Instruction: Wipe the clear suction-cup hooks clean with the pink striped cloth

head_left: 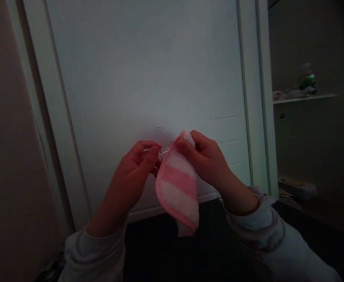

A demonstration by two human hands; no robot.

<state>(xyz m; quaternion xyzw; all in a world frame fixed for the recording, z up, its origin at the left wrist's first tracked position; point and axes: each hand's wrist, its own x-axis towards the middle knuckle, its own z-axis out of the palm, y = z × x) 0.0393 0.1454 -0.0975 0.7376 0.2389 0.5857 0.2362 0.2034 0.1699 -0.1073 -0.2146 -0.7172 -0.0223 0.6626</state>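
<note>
A small cloth point(177, 184) with pink and white stripes and a pink edging hangs from my right hand point(204, 156). The thumb and fingers of that hand pinch it near its top. My left hand point(136, 164) is at the left of the cloth, its thumb and fingers closed together. A small pale piece shows by those fingertips, partly hidden, and I cannot make out what it is. Just above the hands, a heart-shaped outline with fine stripes point(164, 137) shows against the white door point(148, 70).
White frame posts point(255, 98) border the door. On the right, a wall shelf point(303, 98) carries a green-labelled bottle point(307, 81) and other small items. Below it, low down, lies a pale packet point(298, 190). The floor point(213, 243) is dark.
</note>
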